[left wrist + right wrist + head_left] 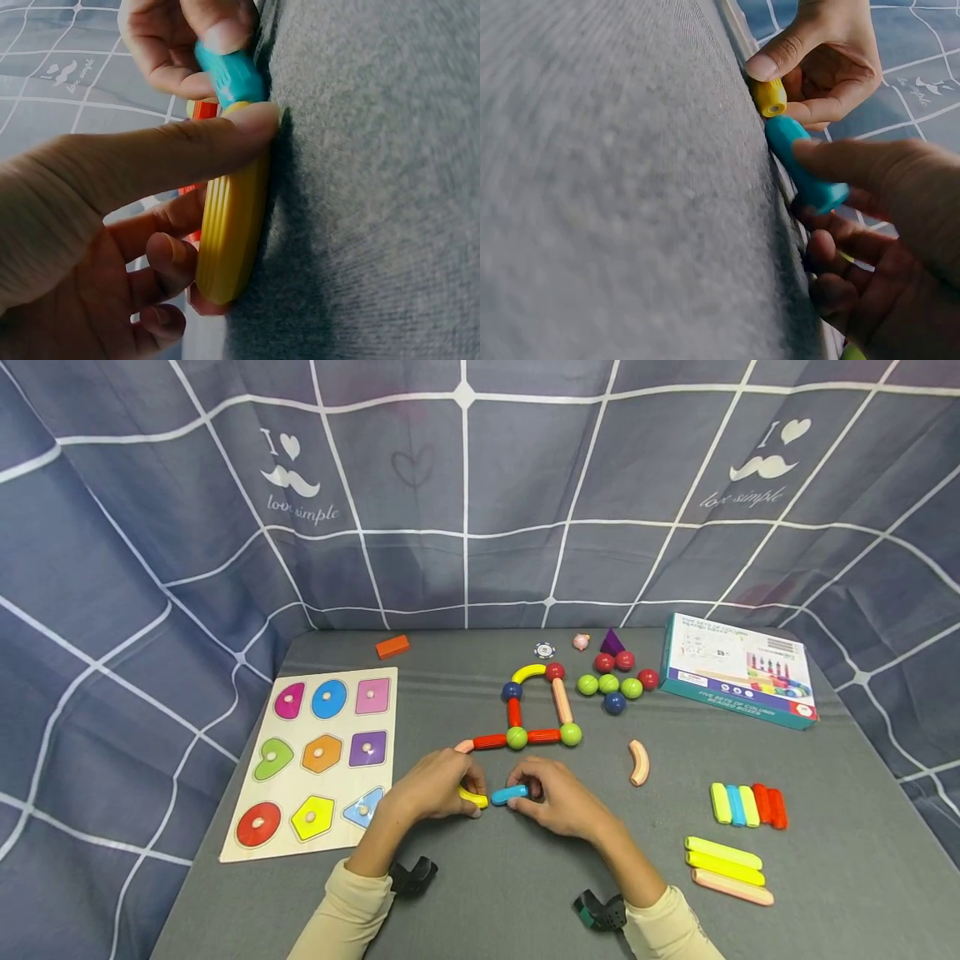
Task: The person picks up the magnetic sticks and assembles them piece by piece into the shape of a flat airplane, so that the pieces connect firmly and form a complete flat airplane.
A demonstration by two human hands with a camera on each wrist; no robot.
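My left hand pinches a yellow curved magnetic rod between thumb and fingers, low over the grey table. Facing it, my right hand grips a short blue rod by its right part. The two rods meet nearly end to end between the hands. Just beyond them lies a joined figure of rods and balls: red rods, green balls, a blue ball, a yellow arc, a red ball and a peach rod. A peach rod tip shows by my left fingers.
A shape puzzle board lies left, an orange block behind it. Loose balls, a purple pyramid and a box are at the back right. A peach arc and rows of rods lie right.
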